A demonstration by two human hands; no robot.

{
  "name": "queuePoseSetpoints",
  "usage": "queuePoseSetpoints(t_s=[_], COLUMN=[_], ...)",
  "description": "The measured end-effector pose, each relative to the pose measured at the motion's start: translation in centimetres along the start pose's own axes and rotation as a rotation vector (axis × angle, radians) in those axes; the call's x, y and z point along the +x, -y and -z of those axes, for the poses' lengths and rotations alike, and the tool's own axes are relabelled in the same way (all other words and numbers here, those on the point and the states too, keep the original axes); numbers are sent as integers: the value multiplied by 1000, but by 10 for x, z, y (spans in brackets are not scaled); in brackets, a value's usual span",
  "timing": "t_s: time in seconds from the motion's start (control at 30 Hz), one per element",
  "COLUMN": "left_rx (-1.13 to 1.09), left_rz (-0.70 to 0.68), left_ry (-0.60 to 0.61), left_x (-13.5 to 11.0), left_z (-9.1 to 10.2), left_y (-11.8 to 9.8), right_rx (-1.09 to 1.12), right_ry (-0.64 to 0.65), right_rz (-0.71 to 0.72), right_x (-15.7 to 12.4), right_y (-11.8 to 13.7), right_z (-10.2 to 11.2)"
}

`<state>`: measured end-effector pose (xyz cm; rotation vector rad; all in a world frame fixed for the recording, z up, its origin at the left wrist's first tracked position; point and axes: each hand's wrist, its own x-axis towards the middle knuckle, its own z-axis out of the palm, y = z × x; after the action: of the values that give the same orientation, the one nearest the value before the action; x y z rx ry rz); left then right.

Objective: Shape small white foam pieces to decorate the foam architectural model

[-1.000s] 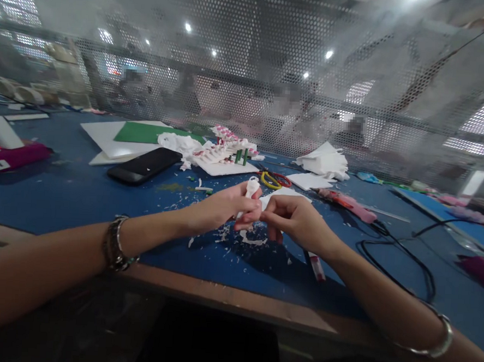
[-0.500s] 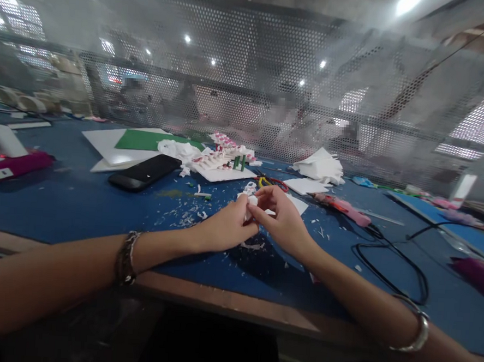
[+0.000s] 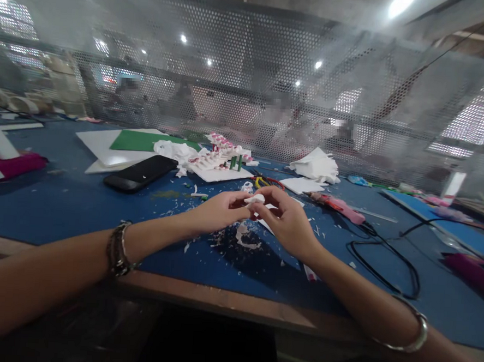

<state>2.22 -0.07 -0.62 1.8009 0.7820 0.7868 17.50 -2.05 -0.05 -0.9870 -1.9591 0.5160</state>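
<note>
Between my two hands, above the blue table (image 3: 172, 253), is a small white piece (image 3: 255, 199) whose kind I cannot make out. My left hand (image 3: 217, 212) pinches it from the left with fingers and thumb. My right hand (image 3: 286, 219) closes on it from the right, fingers curled. White scraps (image 3: 249, 237) lie on the table under my hands. Just beyond them are pliers (image 3: 262, 182) with yellow and red handles, and a white sheet partly hidden by my right hand.
A black phone (image 3: 142, 174) lies to the left, near white and green sheets (image 3: 154, 141). Small red-and-white pieces (image 3: 223, 152) stand on a white board behind. At right are a pink corded tool (image 3: 342, 208), its black cable (image 3: 414, 273) and stacked white sheets (image 3: 314, 164). A perforated screen (image 3: 241, 66) rises behind.
My left hand's fingers have straightened and drawn back a little to the left. The white piece now shows more clearly between the fingertips. The whole view has shifted slightly.
</note>
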Motion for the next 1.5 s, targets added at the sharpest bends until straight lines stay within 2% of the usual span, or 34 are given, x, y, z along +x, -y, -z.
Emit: queuePoseSetpoints(t_s=[0.27,0.47,0.67,0.83,1.07,1.5], left_rx=[-53,17,181,163,113,244], left_rz=[158,156,97,124,90,36], left_ry=[-118,-121,-28,77,231,342], left_x=[6,7,7,8,11,11], left_z=[6,8,14,21,29,26], left_y=[4,7,9,8,13,14], right_rx=[-94,-148,-186,-321,-297,-273], right_ry=[-36,15,138,243,305,342], right_rz=[-10,-17,50,188,275,284], right_x=[1,0,-1,-4,-5,-7], right_y=[-8,-5,-2,1,2,2], right_z=[3,3,3,4,5,3])
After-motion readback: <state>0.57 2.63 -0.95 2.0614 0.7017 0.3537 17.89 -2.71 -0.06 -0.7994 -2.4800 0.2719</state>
